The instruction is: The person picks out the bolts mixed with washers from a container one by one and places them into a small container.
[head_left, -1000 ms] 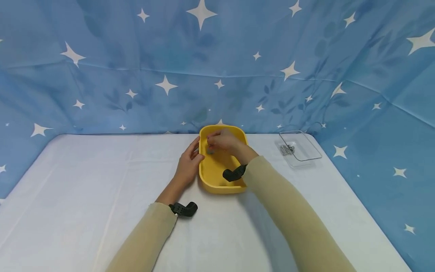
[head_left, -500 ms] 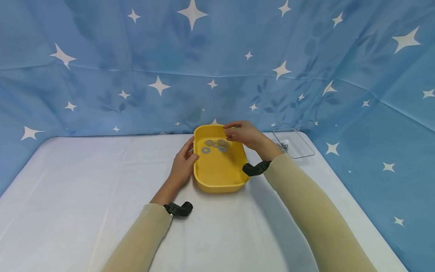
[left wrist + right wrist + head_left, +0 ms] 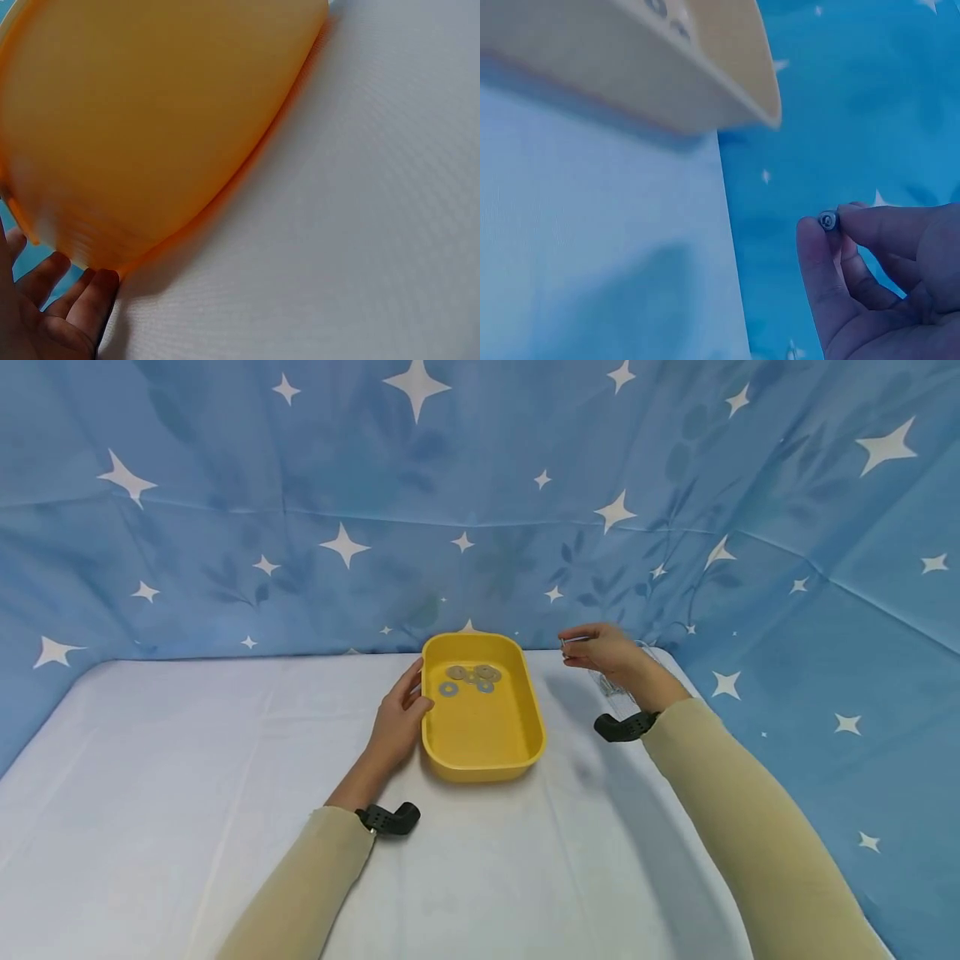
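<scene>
A yellow tray [image 3: 480, 739] sits on the table with several flat metal washers [image 3: 448, 689] lying toward its far end. My left hand [image 3: 397, 718] holds the tray's left side, thumb over the rim and fingers along the outer wall. Up and to the right of the tray, my right hand [image 3: 603, 652] is raised. Between its thumb and fingertips it pinches a small metal piece, seen end-on in the right wrist view as a round screw-like end [image 3: 828, 220]. Most of that piece's length is hidden by the fingers.
Behind the right hand is a clear box, partly hidden, with small metal parts [image 3: 609, 687] in it. A white cloth [image 3: 187, 777] covers the table. Blue star-patterned fabric [image 3: 480, 585] hangs along the back and right edges.
My right hand has come up out of the tray and moved right, toward the clear box, pinching the small metal piece. The washers came into view. My left hand keeps holding the tray.
</scene>
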A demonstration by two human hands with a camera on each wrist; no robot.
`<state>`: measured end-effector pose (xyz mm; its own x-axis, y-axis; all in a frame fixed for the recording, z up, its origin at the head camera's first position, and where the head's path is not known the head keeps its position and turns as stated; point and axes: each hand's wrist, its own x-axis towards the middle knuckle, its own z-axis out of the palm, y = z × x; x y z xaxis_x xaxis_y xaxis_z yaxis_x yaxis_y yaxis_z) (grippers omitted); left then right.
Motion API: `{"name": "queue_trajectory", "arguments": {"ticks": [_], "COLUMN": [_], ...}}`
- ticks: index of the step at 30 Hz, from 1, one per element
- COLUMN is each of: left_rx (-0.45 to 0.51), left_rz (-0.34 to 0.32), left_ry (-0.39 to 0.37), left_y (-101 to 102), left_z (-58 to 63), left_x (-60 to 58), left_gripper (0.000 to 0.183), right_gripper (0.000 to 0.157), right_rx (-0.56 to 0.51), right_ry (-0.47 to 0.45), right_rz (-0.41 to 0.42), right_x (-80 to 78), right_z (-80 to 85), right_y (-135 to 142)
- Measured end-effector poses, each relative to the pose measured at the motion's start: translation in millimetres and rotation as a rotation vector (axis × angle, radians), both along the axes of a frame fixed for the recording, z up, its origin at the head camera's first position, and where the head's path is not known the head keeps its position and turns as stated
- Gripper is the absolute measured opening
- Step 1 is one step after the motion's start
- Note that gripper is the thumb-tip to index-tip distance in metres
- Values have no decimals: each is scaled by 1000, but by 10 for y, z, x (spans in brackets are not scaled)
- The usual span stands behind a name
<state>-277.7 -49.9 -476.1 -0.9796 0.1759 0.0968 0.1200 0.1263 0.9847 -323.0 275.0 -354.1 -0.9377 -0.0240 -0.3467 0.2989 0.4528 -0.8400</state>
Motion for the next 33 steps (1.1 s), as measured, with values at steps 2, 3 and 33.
{"name": "queue_trajectory", "arguments": {"ticks": [2,3,33], "left_rx": [-1,-4,-7], "left_rz": [3,10,10], "left_ry": [-4,6,-5], "left_y": [-4,-4,-3], "left_z": [2,-45,-30], "left_x": [0,-23,-21], "left_gripper": [71,71,72], "right_gripper": [48,49,45], "right_rx": [18,33,286], "right_ry": [0,3,56], "right_rz": [-2,-2,-108], "right_x": [8,10,130], "right_z": [21,28,-331], "right_y": [81,121,1042]}}
